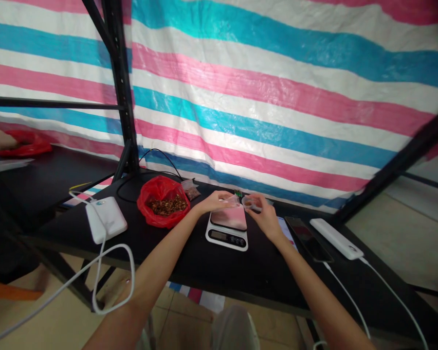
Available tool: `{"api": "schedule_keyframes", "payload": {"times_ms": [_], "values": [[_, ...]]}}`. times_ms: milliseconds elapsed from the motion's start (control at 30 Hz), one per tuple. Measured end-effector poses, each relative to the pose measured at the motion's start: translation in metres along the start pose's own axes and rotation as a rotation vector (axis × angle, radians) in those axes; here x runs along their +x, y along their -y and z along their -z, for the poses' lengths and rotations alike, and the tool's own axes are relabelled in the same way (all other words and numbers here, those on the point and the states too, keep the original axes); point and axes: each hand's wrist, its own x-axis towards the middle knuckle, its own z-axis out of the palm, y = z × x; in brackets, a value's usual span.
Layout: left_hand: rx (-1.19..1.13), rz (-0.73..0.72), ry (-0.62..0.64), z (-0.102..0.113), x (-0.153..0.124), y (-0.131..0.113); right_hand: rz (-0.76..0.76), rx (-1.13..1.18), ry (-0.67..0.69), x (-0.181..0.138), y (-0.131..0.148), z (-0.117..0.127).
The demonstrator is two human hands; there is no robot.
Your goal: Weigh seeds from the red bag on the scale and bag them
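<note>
A white kitchen scale (227, 239) with a pinkish, shiny weighing plate stands on the black table in front of me. Above the back of its plate, my left hand (216, 200) pinches a small clear plastic piece (234, 200), perhaps a bag; its exact kind is hard to make out. Close by on the right, my right hand (263, 212) has its fingers closed around a small clear cup (246, 201) with something brown in it. Left of the scale sits an open red plastic bag (146, 198) filled with brown, grain-like pieces (169, 205).
A small clear bag of brown pieces (191, 190) lies behind the red bag. White power banks (107, 218) with cables stand left and right, beside a dark phone (309, 239). A black metal post (123, 87) rises at left; another person's hand (0, 139) is beyond it.
</note>
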Motion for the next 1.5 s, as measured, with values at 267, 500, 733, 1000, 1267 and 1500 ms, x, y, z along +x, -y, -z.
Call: {"api": "schedule_keyframes", "payload": {"times_ms": [267, 500, 733, 1000, 1267, 1500], "values": [[-0.349, 0.03, -0.059, 0.0, 0.002, 0.001, 0.228, -0.356, 0.159, 0.042, 0.027, 0.007], [-0.413, 0.011, -0.063, -0.002, -0.004, -0.004, 0.455, -0.705, 0.308, 0.055, 0.052, 0.007], [-0.403, -0.012, -0.111, 0.0, -0.007, 0.002, 0.696, -1.002, 0.336, 0.061, 0.072, 0.003], [-0.08, -0.048, -0.103, -0.005, -0.001, 0.01, 0.61, -1.018, 0.126, 0.048, 0.064, 0.018], [0.531, -0.205, -0.185, -0.007, -0.024, -0.019, 0.415, -0.674, 0.073, 0.029, 0.047, 0.01], [0.877, -0.058, -0.603, 0.095, -0.11, -0.069, 0.512, -0.495, 0.274, 0.04, 0.084, -0.078]]}}
